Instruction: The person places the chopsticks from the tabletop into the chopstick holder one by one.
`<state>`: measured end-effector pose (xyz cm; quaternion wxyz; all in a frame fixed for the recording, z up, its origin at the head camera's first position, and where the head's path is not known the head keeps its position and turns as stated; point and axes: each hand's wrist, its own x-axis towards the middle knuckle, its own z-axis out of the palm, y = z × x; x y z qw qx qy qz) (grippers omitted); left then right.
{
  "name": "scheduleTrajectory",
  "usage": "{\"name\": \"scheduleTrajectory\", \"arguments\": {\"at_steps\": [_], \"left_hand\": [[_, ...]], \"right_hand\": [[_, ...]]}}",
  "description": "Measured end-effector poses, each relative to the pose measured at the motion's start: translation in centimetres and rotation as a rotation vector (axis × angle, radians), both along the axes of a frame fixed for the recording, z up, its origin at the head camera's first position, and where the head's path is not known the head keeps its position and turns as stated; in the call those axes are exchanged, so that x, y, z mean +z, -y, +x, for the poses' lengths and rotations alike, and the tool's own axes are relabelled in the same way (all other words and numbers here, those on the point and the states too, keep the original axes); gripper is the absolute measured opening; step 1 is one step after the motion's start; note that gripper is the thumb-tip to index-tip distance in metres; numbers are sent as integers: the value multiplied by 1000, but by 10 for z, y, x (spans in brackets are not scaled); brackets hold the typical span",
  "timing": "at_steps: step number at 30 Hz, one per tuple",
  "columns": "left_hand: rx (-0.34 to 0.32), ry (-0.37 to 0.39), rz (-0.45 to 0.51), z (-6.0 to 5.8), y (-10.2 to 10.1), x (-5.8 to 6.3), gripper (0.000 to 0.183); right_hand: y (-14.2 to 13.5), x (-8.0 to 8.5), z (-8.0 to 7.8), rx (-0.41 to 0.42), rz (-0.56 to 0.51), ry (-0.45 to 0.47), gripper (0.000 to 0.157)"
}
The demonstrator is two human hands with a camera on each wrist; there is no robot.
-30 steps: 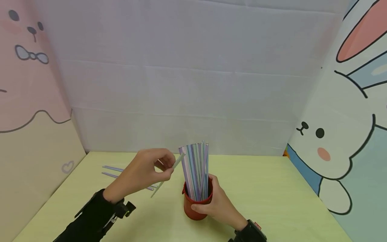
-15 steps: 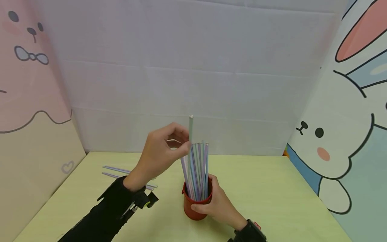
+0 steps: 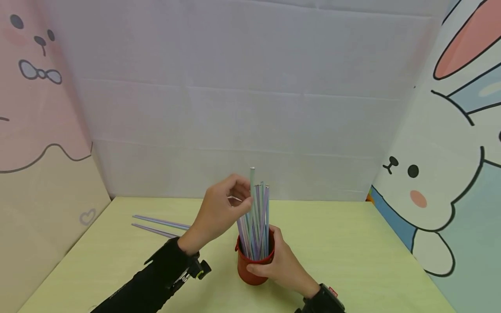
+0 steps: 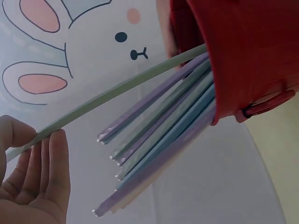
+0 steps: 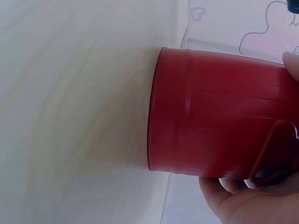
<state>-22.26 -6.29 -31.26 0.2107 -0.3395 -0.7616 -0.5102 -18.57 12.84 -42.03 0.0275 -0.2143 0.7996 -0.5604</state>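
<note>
My left hand [image 3: 225, 206] pinches a pale green chopstick [image 3: 252, 178] between thumb and fingertips, holding it nearly upright. Its lower end runs inside the rim of a red pail-shaped cup [image 3: 250, 274], as the left wrist view shows. Several lilac, green and blue chopsticks [image 4: 159, 121] with shiny ends lean together in the cup. From the right side my right hand [image 3: 283, 269] grips the cup, thumb across its front. A folded side handle [image 5: 273, 151] shows on the cup wall in the right wrist view.
Several lilac chopsticks [image 3: 156, 220] lie on the pale yellow table [image 3: 344, 256] at the left, partly behind the left forearm. A white cloth wall [image 3: 313, 130] stands behind, with cartoon panels at both sides.
My left hand has brought the green chopstick from a slant left of the cup to upright over it, then lowered it in. My right hand and the cup stay in place.
</note>
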Motion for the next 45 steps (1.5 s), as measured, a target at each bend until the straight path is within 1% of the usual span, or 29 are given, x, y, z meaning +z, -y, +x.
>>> {"name": "scheduleTrajectory", "arguments": {"at_steps": [3,8,14,19,24,28,31,33,35,38,41,45], "left_hand": [[2,13,-19,-10,-1,-17,21],[2,25,-36,-15,0,-35,22],[7,33,-69,-14,0,-48,24],[-6,49,-91,-13,1,-53,26],[2,57,-117,-11,4,-56,28],[27,38,-127,-12,9,-55,31],[76,-8,-151,-13,15,-53,37],[129,-42,-171,-14,20,-50,41],[178,-69,-186,-15,26,-46,43],[226,-113,-205,-17,35,-39,44],[241,-159,-215,-18,46,-33,43],[236,-193,-234,-20,62,-31,43]], "right_hand": [[0,0,0,5,-9,-6,90],[-1,0,-1,19,-21,-12,89],[-1,0,-1,13,-14,-18,89],[-1,-1,-1,16,-15,-18,89],[-2,-2,-1,27,-30,-13,90],[-2,-2,-1,27,-26,-9,91],[-1,-1,-1,18,-14,-10,91],[-1,-1,0,10,-3,-12,92],[-1,1,0,3,7,-13,91],[-1,1,0,-2,13,-8,92],[-2,-9,-5,-11,17,-7,93],[-5,-28,-15,-29,26,-19,95]]}}
